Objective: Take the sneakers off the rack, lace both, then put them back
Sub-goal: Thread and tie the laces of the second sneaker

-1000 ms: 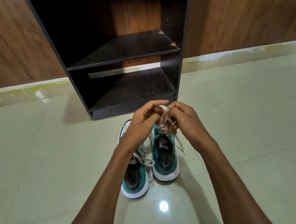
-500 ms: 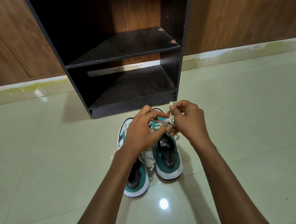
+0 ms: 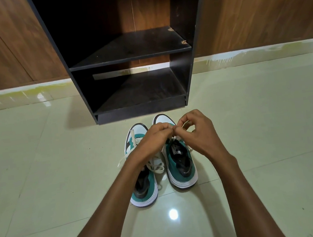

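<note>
Two teal-and-white sneakers stand side by side on the floor tiles, toes toward the rack. My left hand (image 3: 154, 137) and my right hand (image 3: 197, 131) meet over the right sneaker (image 3: 180, 166), fingertips pinched on its cream lace (image 3: 174, 137) above the tongue. The left sneaker (image 3: 144, 191) lies partly under my left forearm, and its cream laces (image 3: 155, 167) hang loose over its sides. The black shoe rack (image 3: 130, 57) stands just beyond the toes with both shelves bare.
A brown wood-panel wall (image 3: 256, 11) with a pale skirting strip (image 3: 242, 56) runs behind the rack. Glossy cream floor tiles (image 3: 50, 168) spread to both sides of the sneakers. A bright ceiling-light reflection (image 3: 173, 214) shows on the tile below the heels.
Both hands have dropped closer to the right sneaker and drawn together, pinching its lace lower down. The sneakers and rack stay where they were; the view has tilted slightly.
</note>
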